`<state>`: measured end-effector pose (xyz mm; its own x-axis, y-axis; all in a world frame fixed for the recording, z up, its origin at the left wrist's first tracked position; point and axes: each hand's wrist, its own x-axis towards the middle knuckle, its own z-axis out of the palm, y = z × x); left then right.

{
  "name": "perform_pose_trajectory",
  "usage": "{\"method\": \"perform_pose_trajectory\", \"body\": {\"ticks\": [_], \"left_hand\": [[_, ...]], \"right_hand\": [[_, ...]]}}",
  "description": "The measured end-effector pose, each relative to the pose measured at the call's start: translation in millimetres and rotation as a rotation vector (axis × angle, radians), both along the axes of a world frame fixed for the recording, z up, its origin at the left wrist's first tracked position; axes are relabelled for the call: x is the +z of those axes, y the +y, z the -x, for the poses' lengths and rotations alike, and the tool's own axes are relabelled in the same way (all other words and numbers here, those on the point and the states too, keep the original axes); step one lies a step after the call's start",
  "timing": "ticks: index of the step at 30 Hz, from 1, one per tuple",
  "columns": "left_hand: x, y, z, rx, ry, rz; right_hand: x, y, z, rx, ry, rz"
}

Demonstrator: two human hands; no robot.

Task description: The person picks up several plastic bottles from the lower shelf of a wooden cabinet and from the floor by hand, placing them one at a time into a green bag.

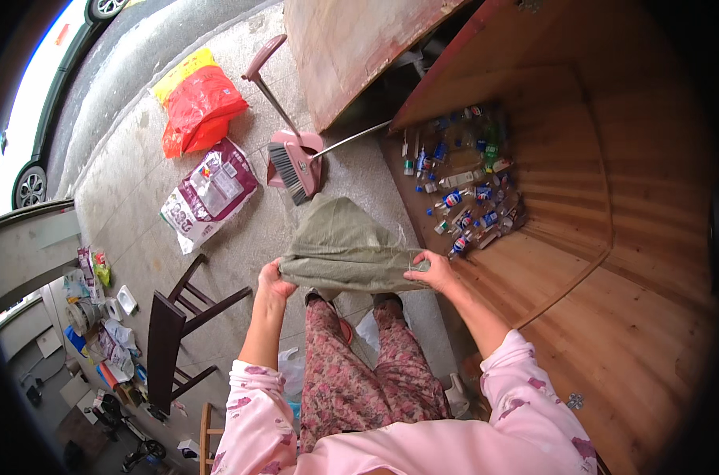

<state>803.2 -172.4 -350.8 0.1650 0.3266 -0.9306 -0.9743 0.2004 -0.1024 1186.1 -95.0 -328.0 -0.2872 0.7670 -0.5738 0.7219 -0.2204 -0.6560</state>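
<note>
A grey-green woven sack (347, 237) is stretched between my two hands, folded over along its near edge. My left hand (276, 279) grips the fold's left end. At the right end, my right hand (433, 270) pinches the fabric, where loose threads fray out. The sack's far part tapers toward the broom, above the pavement. To my right, inside a large wooden box (573, 267), lie several empty plastic bottles (460, 196), many with blue labels and one green. My feet stand just below the sack, partly hidden by it.
A pink dustpan (312, 142) and a grey-bristled broom (291, 172) stand ahead. Left of them lie a red plastic bag (202, 107) and a purple-and-white printed sack (211, 193). A dark wooden stool (169, 350) lies tipped at left. A white car (39, 107) is beyond the kerb.
</note>
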Motion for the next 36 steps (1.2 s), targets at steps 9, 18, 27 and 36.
{"method": "perform_pose_trajectory", "body": {"ticks": [9, 18, 27, 36], "left_hand": [[34.2, -13.1, -18.7, -0.302, -0.214, -0.150], [59.6, -41.7, -17.3, -0.500, -0.332, -0.231], [31.6, -49.3, 5.1, -0.472, -0.263, -0.261], [-0.1, -48.6, 2.8, -1.981, 1.590, -0.007]], "right_hand": [[5.2, 14.8, 18.9, -0.310, 0.311, 0.767], [-15.9, 13.2, 18.5, -0.144, 0.042, 0.391], [32.6, 38.0, 34.5, -1.171, 0.835, 1.011], [83.6, -2.1, 99.7, -0.960, 1.190, 1.374]]}}
